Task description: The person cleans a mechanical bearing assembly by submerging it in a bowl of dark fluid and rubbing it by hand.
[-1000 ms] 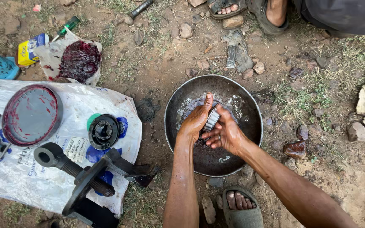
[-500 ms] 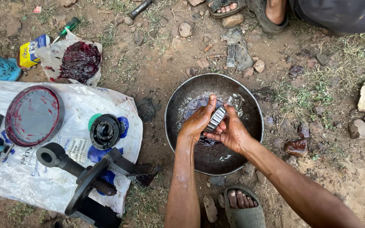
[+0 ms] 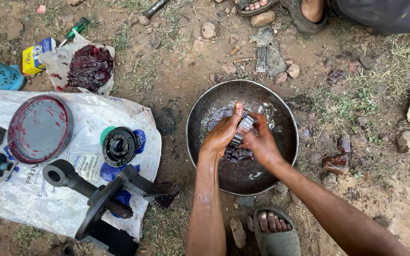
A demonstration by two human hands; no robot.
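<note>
A dark round metal pan (image 3: 281, 166) sits on the dirt with dirty liquid in its bottom. Above the liquid, my left hand (image 3: 220, 134) and my right hand (image 3: 261, 142) both grip a metal roller bearing (image 3: 243, 129), tilted on edge between them. My left thumb points up along the bearing's side, while my right fingers wrap over its right edge. Both hands are wet and greasy.
A white sack (image 3: 39, 199) on the left carries a round lid smeared with red grease (image 3: 39, 129), a black hub cap (image 3: 119, 146) and a black threaded puller (image 3: 91, 194). A bag of red grease (image 3: 87, 66), stones, another person's sandalled feet (image 3: 304, 12) and my own foot (image 3: 271, 225) surround the pan.
The bearing has turned between my hands and risen slightly. My right hand has shifted from beneath the bearing to over its right side.
</note>
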